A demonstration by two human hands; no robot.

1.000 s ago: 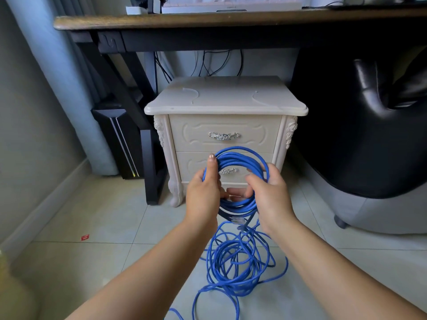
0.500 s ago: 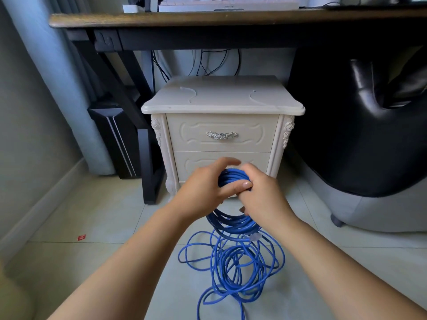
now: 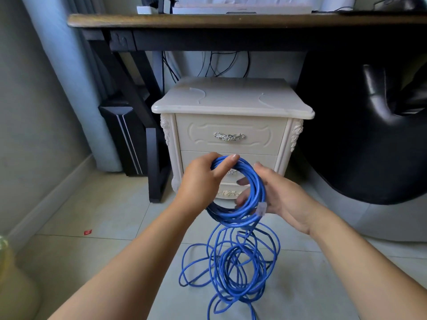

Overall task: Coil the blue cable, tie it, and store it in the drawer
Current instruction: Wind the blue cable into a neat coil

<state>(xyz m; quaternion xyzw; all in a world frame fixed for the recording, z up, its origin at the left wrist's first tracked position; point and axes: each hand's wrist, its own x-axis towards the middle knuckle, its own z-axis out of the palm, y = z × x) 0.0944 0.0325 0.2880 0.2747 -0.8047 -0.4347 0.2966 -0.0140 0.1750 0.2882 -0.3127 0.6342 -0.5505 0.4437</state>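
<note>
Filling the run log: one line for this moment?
blue cable: part coiled, rest on floor | left hand: grips coil | right hand: holds coil | top drawer: closed

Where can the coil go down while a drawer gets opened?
Nightstand top is bare. Floor tiles between desk leg and wall are mostly free. Crowded: loose blue cable piled on the floor ahead; left hand and right hand hold its coil before the lower drawer.

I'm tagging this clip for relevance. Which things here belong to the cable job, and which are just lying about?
In the job: cable, left hand and right hand gripping its coil, drawers.
Lying about: desk, black seat, tower, red scrap on the floor.
</note>
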